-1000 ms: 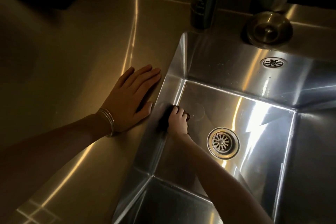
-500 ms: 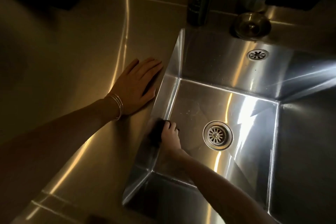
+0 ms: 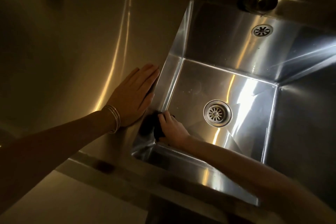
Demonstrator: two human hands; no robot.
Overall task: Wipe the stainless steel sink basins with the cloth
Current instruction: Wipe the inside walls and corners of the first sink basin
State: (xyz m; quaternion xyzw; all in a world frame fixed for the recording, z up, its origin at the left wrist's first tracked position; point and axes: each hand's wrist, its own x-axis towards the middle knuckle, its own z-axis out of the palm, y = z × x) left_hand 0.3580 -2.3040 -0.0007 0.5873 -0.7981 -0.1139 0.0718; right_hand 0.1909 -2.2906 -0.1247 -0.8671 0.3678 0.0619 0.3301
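Two hands show from our head view: our left hand (image 3: 133, 99) lies flat, fingers spread narrow, on the counter (image 3: 72, 42) at the sink's (image 3: 227, 29) left rim; our right hand (image 3: 172, 129) grips the dark cloth (image 3: 148, 125) against the basin's near-left corner, left of the drain (image 3: 217, 113).

Two bare forearms in view, no sleeves showing on either. Left hand (image 3: 133, 97) has a stack of thin silver-toned bangles (image 3: 114, 118) at the wrist, several separate rings sitting close together, catching warm light. Right hand (image 3: 172, 129) has nothing at the wrist, no rings seen. Fingernails too dim to tell.
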